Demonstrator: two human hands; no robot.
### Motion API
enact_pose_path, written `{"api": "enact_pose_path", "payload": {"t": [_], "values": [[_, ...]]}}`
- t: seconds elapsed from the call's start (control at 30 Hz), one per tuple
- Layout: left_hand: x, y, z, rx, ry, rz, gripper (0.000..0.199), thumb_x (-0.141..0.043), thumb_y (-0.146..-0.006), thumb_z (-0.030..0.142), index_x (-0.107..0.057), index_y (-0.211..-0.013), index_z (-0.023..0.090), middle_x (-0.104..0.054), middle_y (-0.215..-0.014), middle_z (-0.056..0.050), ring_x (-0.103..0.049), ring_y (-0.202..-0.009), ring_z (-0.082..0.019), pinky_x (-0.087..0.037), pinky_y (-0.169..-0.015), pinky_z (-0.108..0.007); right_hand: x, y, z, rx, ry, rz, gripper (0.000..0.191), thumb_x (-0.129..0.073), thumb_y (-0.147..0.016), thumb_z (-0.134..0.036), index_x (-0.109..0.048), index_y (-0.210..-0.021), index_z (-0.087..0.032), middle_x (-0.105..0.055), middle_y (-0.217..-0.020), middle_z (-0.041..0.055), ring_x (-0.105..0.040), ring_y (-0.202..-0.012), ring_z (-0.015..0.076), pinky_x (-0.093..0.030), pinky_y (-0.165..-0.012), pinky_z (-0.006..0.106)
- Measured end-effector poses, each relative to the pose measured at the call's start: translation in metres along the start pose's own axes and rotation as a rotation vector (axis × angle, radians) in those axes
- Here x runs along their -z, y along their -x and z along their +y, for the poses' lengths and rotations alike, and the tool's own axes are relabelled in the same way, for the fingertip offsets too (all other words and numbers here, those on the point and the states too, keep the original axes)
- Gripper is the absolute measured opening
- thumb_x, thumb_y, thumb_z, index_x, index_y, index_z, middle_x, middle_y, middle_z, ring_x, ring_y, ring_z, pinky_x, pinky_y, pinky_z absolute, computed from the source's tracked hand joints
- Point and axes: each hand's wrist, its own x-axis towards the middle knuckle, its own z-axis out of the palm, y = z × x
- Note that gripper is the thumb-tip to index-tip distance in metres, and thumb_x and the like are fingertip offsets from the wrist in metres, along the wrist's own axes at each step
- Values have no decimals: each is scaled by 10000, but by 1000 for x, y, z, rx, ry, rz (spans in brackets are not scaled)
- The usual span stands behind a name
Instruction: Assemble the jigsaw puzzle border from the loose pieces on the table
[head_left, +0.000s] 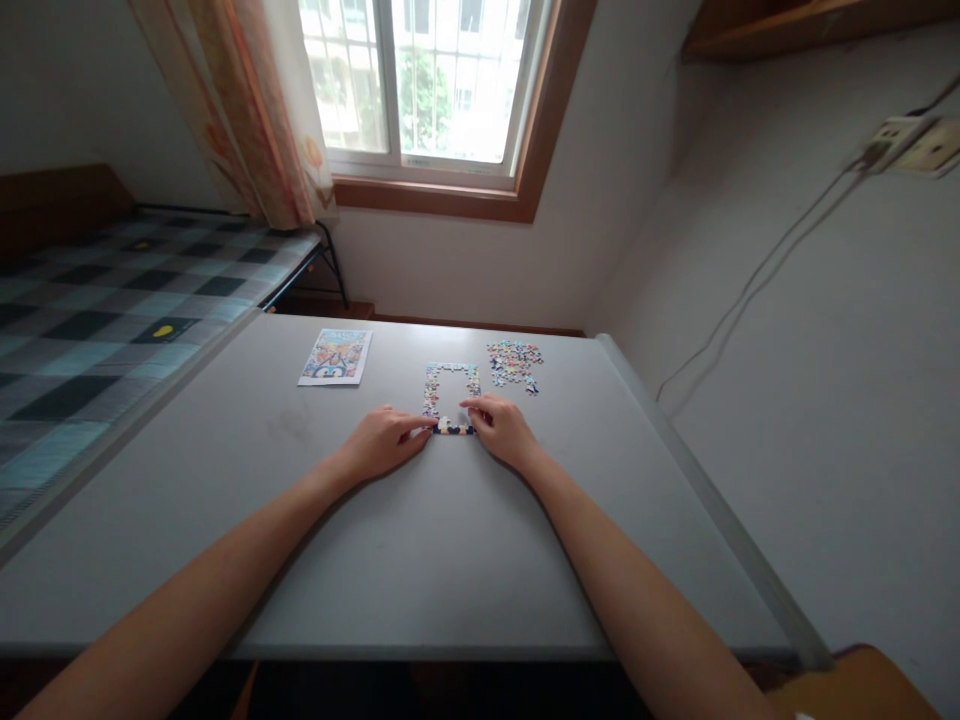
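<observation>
A rectangular frame of joined puzzle pieces lies on the grey table, its middle mostly bare. My left hand touches the frame's lower left corner, fingers reaching out over the edge pieces. At the lower right corner is my right hand, its index finger pointing inward over the frame. The right hand's other fingers are curled, and whether a piece is under them is hidden. A heap of loose pieces lies beyond the right hand. To the left rests a printed picture card.
A bed with a checked cover stands left of the table. Behind are a curtain and a window. A cable hangs on the right wall from a socket. A wooden chair shows at lower right.
</observation>
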Motion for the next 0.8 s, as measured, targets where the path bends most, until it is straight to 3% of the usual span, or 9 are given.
{"api": "enact_pose_path", "payload": {"t": [0.8], "values": [[4,-1,4,51,36,-2,301,-472,-904,372,-710,-1054,267,-627,-611,17,-476,-540,-100,-343,-639,-231,1,0,-1,10,38,-38,226,-522,-836,-156,-729,-912,-207,-631,-783,19,-525,-658,115,-382,-661,231]]}}
